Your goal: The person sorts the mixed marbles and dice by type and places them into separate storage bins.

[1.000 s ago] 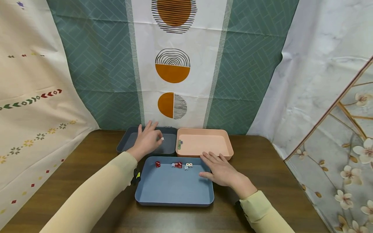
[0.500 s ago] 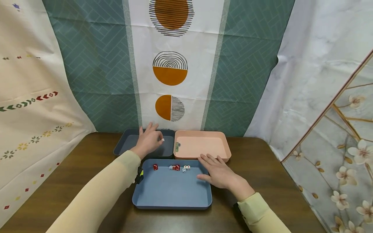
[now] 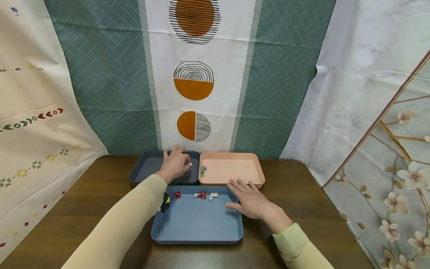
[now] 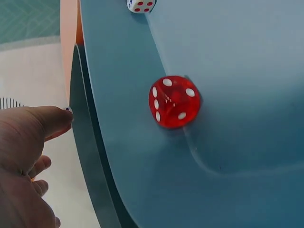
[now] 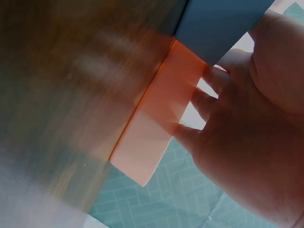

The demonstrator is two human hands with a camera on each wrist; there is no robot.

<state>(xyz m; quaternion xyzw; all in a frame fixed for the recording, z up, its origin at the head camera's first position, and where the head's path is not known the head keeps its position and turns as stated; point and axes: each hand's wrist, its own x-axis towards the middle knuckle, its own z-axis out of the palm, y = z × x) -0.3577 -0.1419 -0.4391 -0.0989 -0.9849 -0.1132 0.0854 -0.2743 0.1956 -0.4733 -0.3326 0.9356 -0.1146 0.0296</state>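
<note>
Patterned cloths hang behind a dark brown wooden surface that carries three shallow plastic trays. At the far left stands a dark grey tray, at the far right, touching it, a peach-pink tray, and nearer, in front of both, a wider blue tray.

The left hand hovers over the dark grey tray, its grip a pinch of thumb and fingertips on a small white die; the die sits at the hand's right edge, close to the tray's right wall. The other fingers are spread loosely.

The right hand lies flat, fingers straight and slightly fanned, holding nothing; it rests on the blue tray's far right corner, just before the peach-pink tray's near wall.

Along the blue tray's far wall lie a translucent red die at the left and a cluster of red and white dice further right. Small green pieces lie in the peach-pink tray's left end.
</note>
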